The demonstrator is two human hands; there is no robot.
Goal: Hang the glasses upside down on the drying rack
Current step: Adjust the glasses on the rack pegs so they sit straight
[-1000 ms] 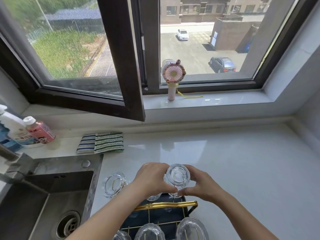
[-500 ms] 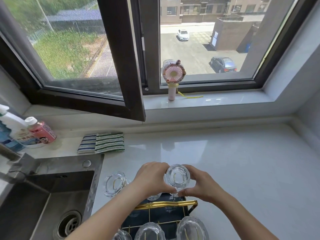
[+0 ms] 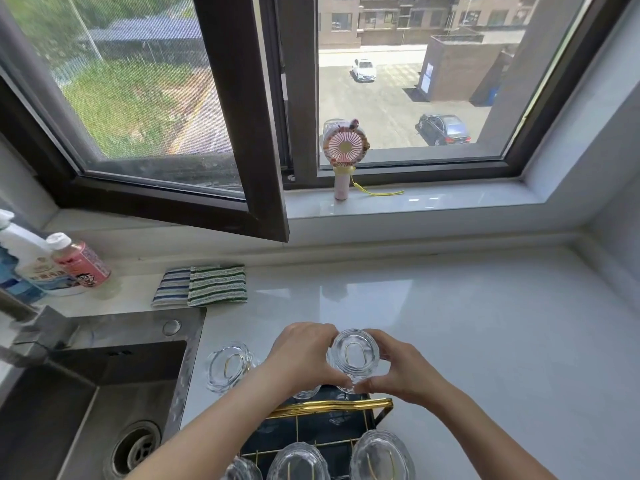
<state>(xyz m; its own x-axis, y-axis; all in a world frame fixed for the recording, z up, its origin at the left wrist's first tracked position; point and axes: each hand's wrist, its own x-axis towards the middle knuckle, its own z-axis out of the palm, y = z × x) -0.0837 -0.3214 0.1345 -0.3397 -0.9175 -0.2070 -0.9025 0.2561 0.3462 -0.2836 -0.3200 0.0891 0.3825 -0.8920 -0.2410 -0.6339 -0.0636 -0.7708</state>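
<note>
White stone countertop (image 3: 485,341) runs under a dark-framed window, beside a steel sink (image 3: 90,403). Both forearms reach in from the bottom edge and meet over the far end of a gold wire drying rack (image 3: 332,407), the left hand (image 3: 304,358) and right hand (image 3: 401,368) cupped from either side around 1 upturned clear glass (image 3: 354,355), base facing up, a gold prong showing through it. Thumbs nearly touch at the near side of the glass, and the fingers curl around its wall, closed on it. Its rim is hidden behind the hands, so whether it is fully seated cannot be told. Another inverted glass (image 3: 230,365) sits on the rack's far left prong, just beside the left hand. 3 more inverted glasses (image 3: 381,455) line the near row, cut off by the bottom edge. Striped folded cloths (image 3: 202,285) lie near the sink.
</note>
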